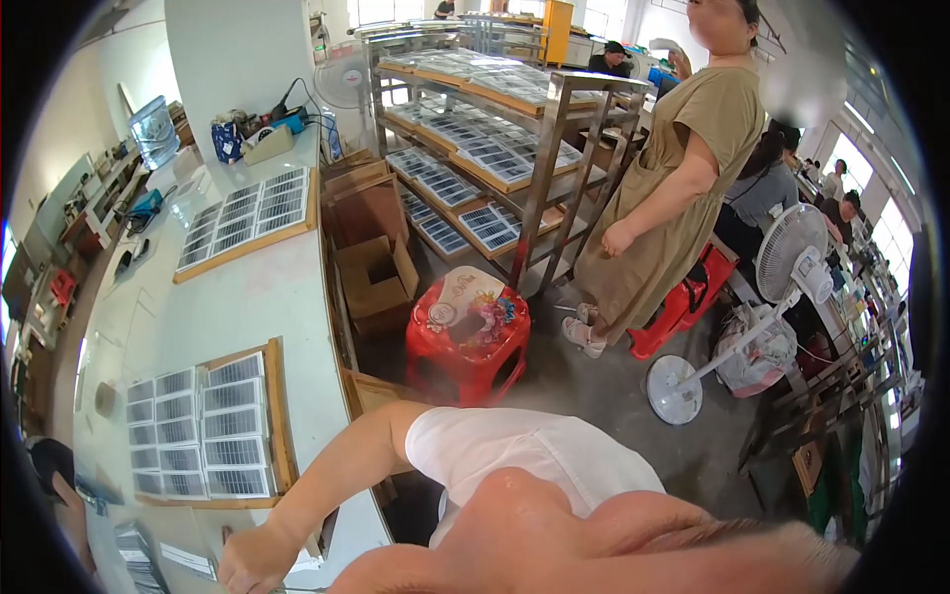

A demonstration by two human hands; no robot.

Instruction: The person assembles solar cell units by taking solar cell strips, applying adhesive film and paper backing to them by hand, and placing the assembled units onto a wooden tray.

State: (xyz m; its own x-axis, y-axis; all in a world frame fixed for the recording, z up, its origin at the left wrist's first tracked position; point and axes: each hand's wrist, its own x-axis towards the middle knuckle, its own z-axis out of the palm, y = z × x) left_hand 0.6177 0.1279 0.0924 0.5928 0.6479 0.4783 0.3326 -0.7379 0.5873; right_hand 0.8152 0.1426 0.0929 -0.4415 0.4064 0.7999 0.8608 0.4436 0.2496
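My right hand (255, 560) is at the lower left, over the white worktable (297, 327), at the end of a bare arm from a white sleeve. Its fingers are curled; a small dark tip shows by them, but what they hold is unclear. Just above lies a wood-edged board (285, 436) with rows of dark-lined panels (235, 426). Farther up the table is a second such board (247, 245). My left hand is not in view. Blurred skin fills the bottom, close to the camera.
A metal rack (554, 148) holds several trays of panels. A red stool (465, 361) and a cardboard box (381, 277) stand beside the table. A person in a tan dress (683, 188) stands behind, near a white fan (792, 252). Another person's arm (71, 515) shows lower left.
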